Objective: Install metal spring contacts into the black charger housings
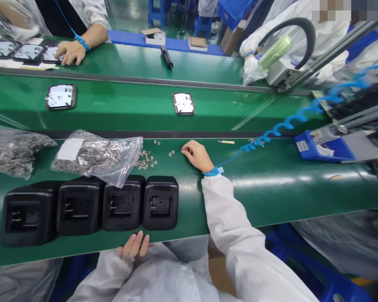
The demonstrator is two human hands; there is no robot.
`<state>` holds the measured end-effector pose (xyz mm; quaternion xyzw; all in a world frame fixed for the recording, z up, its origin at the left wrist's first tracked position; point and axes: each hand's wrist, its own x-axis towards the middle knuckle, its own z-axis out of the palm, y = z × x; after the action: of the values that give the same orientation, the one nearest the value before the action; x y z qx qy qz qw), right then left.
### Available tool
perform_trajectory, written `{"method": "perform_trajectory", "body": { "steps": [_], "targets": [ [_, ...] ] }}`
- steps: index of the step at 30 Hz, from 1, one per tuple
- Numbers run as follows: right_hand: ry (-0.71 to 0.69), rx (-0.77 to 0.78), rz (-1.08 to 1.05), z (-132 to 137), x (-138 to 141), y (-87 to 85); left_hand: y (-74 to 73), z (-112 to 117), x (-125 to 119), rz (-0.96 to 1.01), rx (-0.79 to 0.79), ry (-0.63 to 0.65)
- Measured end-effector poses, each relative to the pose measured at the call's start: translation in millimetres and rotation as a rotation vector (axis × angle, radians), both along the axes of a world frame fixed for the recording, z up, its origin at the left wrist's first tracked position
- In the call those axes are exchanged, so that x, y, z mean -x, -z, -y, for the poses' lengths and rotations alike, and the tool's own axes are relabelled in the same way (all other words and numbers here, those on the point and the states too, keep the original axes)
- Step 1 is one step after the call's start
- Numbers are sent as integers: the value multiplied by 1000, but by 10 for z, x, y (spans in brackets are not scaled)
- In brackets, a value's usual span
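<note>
My right hand [197, 154] reaches out over the green bench, fingertips pinched together at a small metal part [171, 153] among several loose ones [146, 160]. A blue wrist strap [211, 171] with a coiled blue cord [283, 126] is on that wrist. My left hand [135, 245] rests at the bench's near edge, fingers together and extended, holding nothing, just below a row of black plastic housings [160, 202]. A clear bag of metal parts [97, 155] lies partly on the housings.
A second bag of parts [14, 151] lies at the left. Two flat framed panels [61, 96] [183, 103] ride the conveyor belt beyond. Another person's hand [69, 51] rests on panels far left. A blue bin [323, 147] and machinery stand right. A black tool [166, 57] lies far.
</note>
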<state>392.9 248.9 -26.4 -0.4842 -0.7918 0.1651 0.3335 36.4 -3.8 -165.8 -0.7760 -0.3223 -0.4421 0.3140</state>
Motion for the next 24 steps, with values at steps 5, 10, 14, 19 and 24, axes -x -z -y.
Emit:
{"method": "perform_trajectory", "body": {
  "steps": [5, 10, 14, 19, 24],
  "targets": [
    [3, 17, -33, -6, -5, 2, -72, -31, -26, -92, -187, -23],
    [-21, 21, -56, -11, -2, -1, -55, -9, -18, -105, -189, -55],
    [-15, 26, -73, -24, -15, 1, 13, 2, -10, -88, -196, -46],
    [74, 23, -122, -32, -8, -20, 44, -29, 10, -79, -212, -7],
    [62, -14, -112, -19, 10, -38, 18, -27, 4, -70, -191, 13]
  ]
}}
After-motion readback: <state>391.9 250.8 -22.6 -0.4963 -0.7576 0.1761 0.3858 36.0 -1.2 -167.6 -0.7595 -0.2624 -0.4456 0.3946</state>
